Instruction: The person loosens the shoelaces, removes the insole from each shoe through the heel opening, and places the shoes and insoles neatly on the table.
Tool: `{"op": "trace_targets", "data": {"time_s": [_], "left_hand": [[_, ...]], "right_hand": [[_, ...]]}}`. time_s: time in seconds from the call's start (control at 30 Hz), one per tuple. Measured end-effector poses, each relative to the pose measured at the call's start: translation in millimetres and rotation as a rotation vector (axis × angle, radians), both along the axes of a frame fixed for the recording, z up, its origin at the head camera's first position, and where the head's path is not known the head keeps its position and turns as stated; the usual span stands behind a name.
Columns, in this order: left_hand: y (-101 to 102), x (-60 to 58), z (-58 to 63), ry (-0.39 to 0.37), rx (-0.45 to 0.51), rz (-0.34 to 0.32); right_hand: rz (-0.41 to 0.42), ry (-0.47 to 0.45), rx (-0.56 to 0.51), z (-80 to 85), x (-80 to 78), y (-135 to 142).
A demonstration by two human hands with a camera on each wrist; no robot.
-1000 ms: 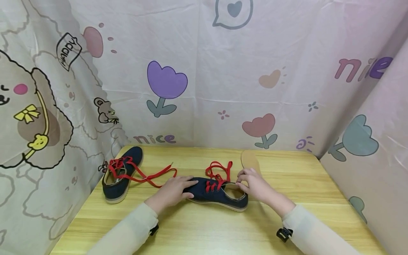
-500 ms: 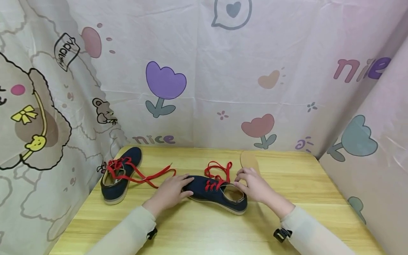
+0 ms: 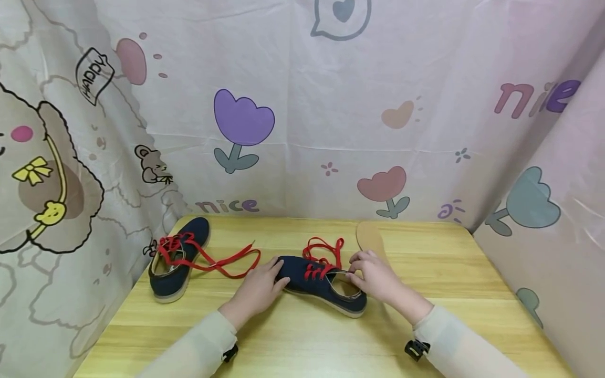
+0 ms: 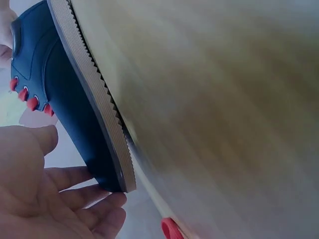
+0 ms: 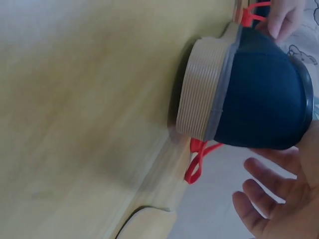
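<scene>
A navy lace-up shoe [image 3: 302, 274] lies across the middle of the wooden table, toe left and heel right. Red laces [image 3: 320, 271] run through its eyelets and trail behind it. My left hand [image 3: 259, 286] is at the toe; in the left wrist view its fingers [image 4: 82, 194] touch the toe tip, and the thumb stands apart from them. With thumb and forefinger my right hand [image 3: 375, 274] pinches the collar near the heel. In the right wrist view its other fingers [image 5: 259, 199] spread beside the heel, and part of the forefinger is hidden behind the shoe.
Another navy shoe [image 3: 167, 286] stands at the left, its long red lace [image 3: 227, 261] stretching toward the middle. A beige insole [image 3: 369, 236] lies at the back right, partly behind the right hand. Printed curtains [image 3: 302, 115] border the table [image 3: 302, 346] at the back and sides.
The shoe's toe has shifted slightly away from me and its heel slightly nearer, so it lies more slanted. Both hands stay at the shoe; the left one has moved slightly with the toe.
</scene>
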State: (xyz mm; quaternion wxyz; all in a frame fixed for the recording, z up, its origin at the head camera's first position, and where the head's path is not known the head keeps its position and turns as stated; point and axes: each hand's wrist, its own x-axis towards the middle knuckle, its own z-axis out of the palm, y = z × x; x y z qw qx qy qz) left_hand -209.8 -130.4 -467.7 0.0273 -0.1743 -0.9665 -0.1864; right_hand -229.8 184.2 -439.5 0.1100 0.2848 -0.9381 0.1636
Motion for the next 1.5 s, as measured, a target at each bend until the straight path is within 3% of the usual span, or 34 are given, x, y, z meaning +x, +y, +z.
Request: {"op": "trace_targets", "data": {"time_s": [0.33, 0.5, 0.6, 0.83, 0.93, 1.17, 1.5], "left_hand": [[-0.9, -34.1, 3.5, -0.089, -0.029, -0.074], [0.6, -45.3, 3.3, -0.122, -0.008, -0.092], [2.3, -46.2, 1.5, -0.109, 0.012, -0.065], [18.0, -30.7, 0.5, -0.055, 0.002, 0.151], [27.3, -27.6, -0.4, -0.040, -0.029, 0.188], [35.7, -34.3, -0.8, -0.052, -0.029, 0.209], [35.6, -54.7, 0.7, -0.035, 0.062, 0.146]], "right_hand": [[-0.082, 0.033, 0.033, 1.2, 14.6, -15.4], [-0.095, 0.060, 0.049, 2.8, 21.1, -20.8], [-0.098, 0.059, 0.071, 3.5, 21.6, -21.3], [-0.044, 0.047, 0.061, 6.0, 9.0, -17.3], [-0.010, 0.050, 0.062, 6.6, 5.0, -14.9], [0.029, 0.132, 0.077, 0.8, 5.9, -17.9], [-0.021, 0.180, 0.073, -2.4, 17.9, -34.2]]}}
